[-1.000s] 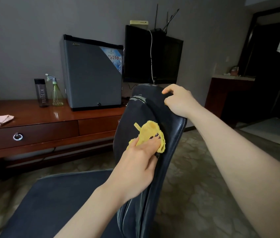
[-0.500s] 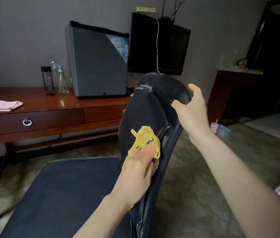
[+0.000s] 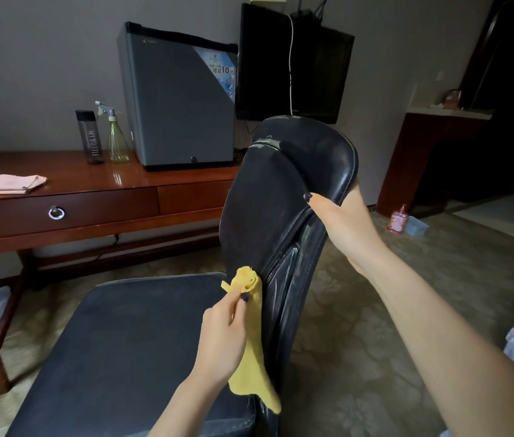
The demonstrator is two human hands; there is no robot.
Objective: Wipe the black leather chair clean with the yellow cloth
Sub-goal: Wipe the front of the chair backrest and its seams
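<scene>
fingers [image 3: 231, 299] of the left hand [image 3: 222, 339] pinch the yellow cloth [image 3: 251, 373], which hangs below them against the black leather chair [image 3: 265, 200]; the right hand [image 3: 347, 228] grips the backrest edge [image 3: 348, 171] above them.

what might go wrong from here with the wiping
1. The left hand pinches only the top of the yellow cloth, the rest dangling, so it may slip or wipe little of the black leather chair.
2. The right hand grips the backrest edge, thumb on the front; it may leave fingermarks there.
</scene>
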